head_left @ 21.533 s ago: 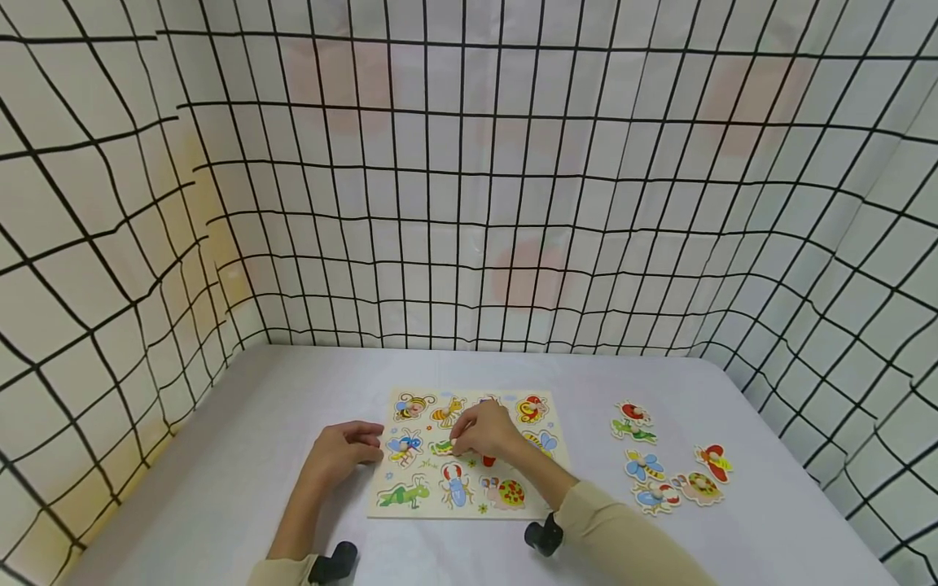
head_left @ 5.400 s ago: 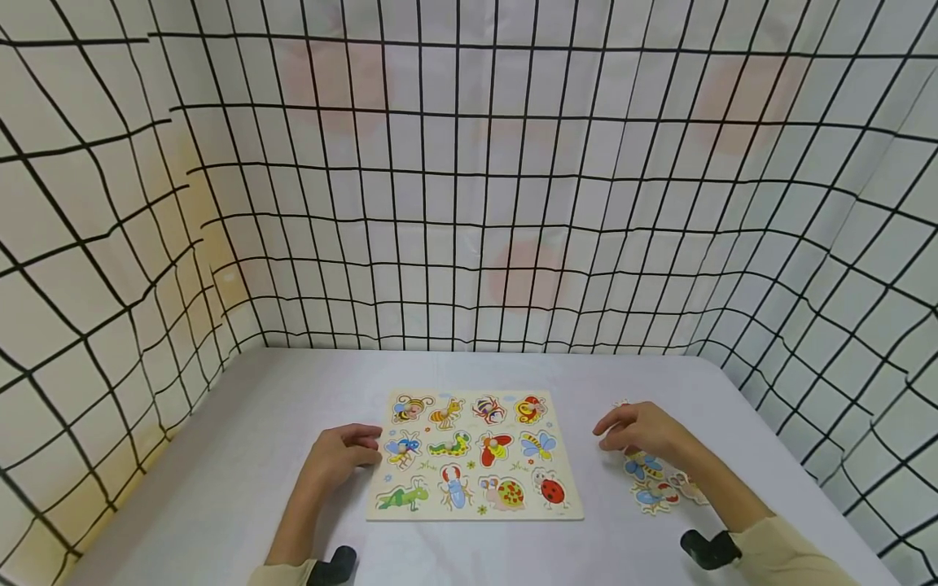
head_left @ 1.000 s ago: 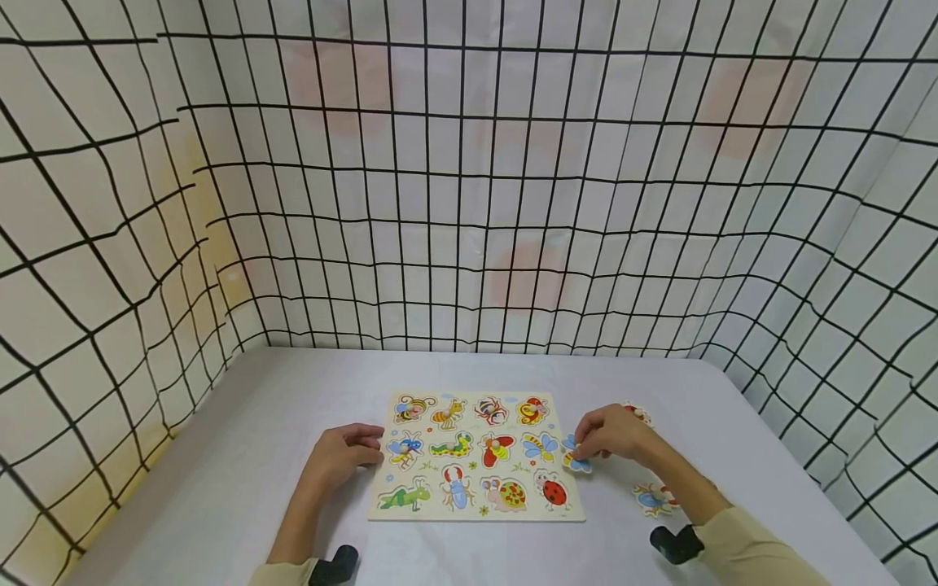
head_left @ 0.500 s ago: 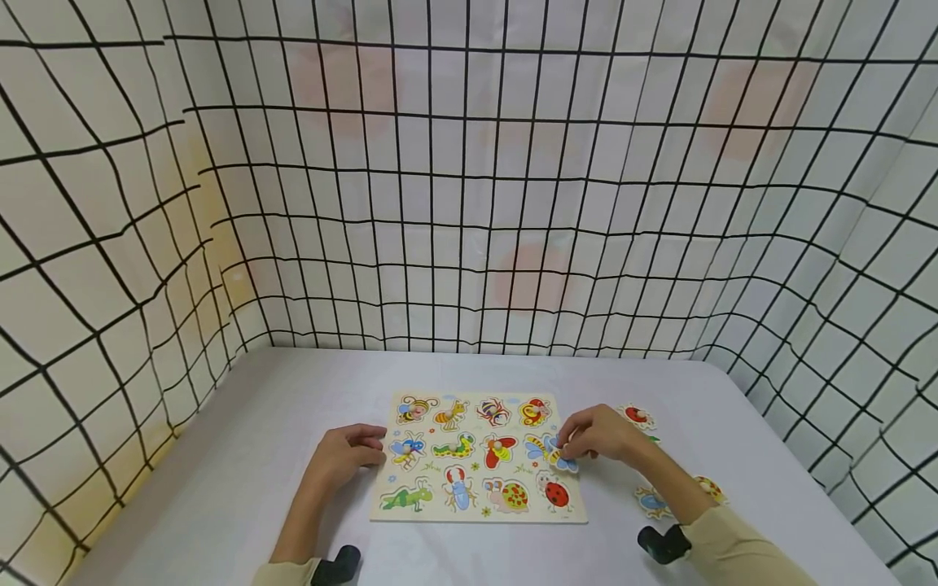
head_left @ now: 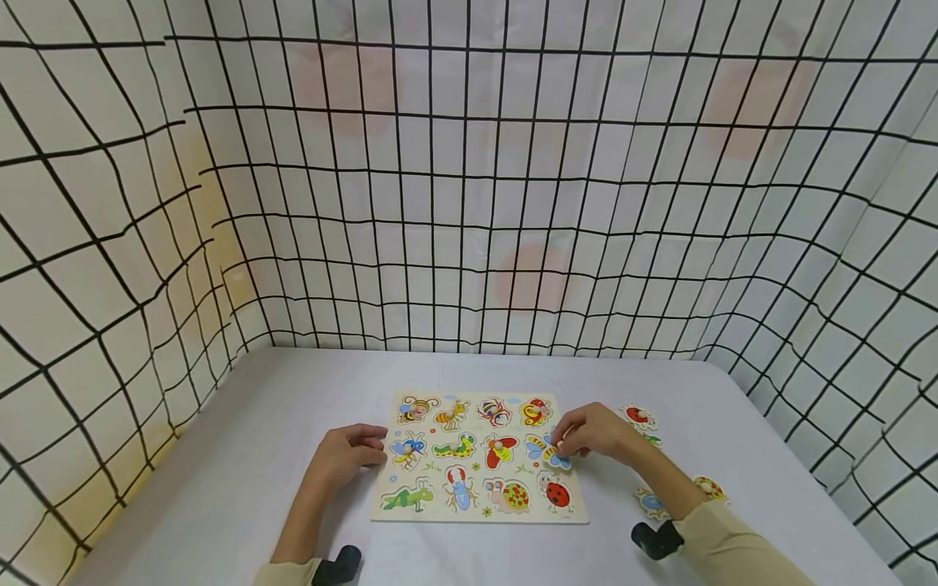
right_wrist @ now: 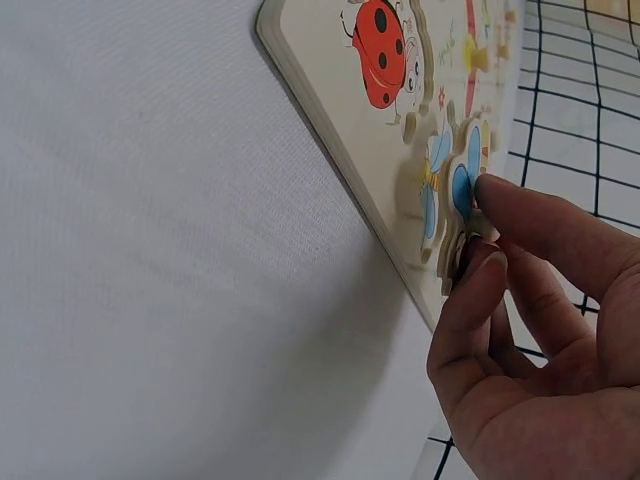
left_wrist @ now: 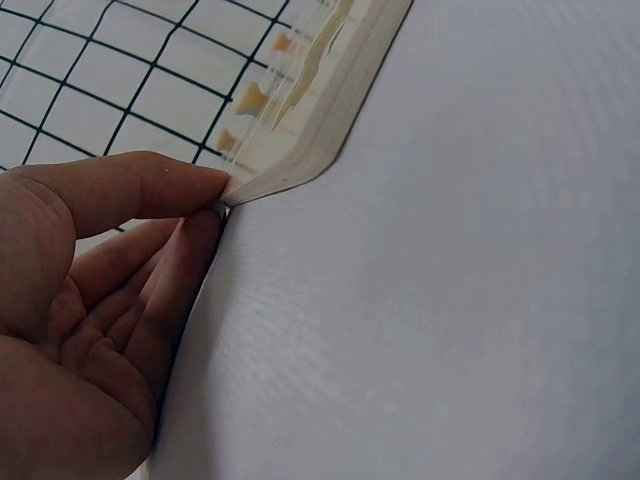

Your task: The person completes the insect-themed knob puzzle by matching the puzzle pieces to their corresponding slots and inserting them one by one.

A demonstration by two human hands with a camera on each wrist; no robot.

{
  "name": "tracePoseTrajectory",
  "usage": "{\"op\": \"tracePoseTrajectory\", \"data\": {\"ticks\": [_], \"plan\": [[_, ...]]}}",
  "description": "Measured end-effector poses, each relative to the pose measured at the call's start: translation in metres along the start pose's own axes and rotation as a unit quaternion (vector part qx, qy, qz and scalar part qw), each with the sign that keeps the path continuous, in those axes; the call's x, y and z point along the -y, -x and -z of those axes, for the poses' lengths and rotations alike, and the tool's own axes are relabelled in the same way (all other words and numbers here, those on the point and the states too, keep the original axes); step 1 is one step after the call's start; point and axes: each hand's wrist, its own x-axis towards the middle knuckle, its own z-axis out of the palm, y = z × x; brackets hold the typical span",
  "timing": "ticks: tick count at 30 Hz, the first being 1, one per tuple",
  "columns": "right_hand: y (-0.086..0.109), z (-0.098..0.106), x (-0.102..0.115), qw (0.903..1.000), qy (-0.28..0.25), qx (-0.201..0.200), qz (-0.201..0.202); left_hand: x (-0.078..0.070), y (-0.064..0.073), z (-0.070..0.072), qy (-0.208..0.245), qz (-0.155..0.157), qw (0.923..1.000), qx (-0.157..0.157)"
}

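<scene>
A cream wooden insect puzzle board (head_left: 478, 519) lies flat on the table. My right hand (head_left: 597, 431) pinches the knob of a blue-winged butterfly puzzle piece (head_left: 563, 465) between thumb and fingers. In the right wrist view, that piece (right_wrist: 474, 165) stands tilted just above the board, by its printed butterfly picture (head_left: 538, 448). My left hand (head_left: 344, 456) rests at the board's left edge, its fingertips touching it; in the left wrist view the thumb (left_wrist: 150, 190) meets the board's edge. Knobbed pieces, including a caterpillar (head_left: 456, 446) and a red-winged bug (head_left: 500, 450), sit in the board.
Right of the board lie loose pieces: a ladybug (head_left: 639, 417), a green one (head_left: 651, 439) partly hidden, a blue beetle (head_left: 651, 503) and a spotted snail (head_left: 709, 488), both partly behind the right forearm. A black grid on white walls (head_left: 469, 203) surrounds the white table (head_left: 293, 382).
Earlier, my right hand was at the loose pieces. Over the last second it has carried the butterfly piece left, from beside the board to over it. My left hand has stayed put.
</scene>
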Motion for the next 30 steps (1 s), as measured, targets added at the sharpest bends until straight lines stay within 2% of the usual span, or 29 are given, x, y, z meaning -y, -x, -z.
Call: {"op": "tracePoseTrajectory", "data": {"ticks": [6, 18, 30], "plan": [[-0.001, -0.001, 0.001, 1.0000, 0.000, -0.001, -0.001, 0.001, -0.001, 0.001, 0.000, 0.001, 1.0000, 0.001], [-0.005, -0.009, 0.006, 0.9987, 0.016, -0.037, -0.031, 0.001, 0.000, 0.001, -0.003, 0.007, 1.0000, -0.001], [-0.010, -0.018, 0.003, 0.9976, 0.031, -0.056, -0.026, 0.002, -0.001, 0.000, -0.002, 0.006, 1.0000, 0.001]]}}
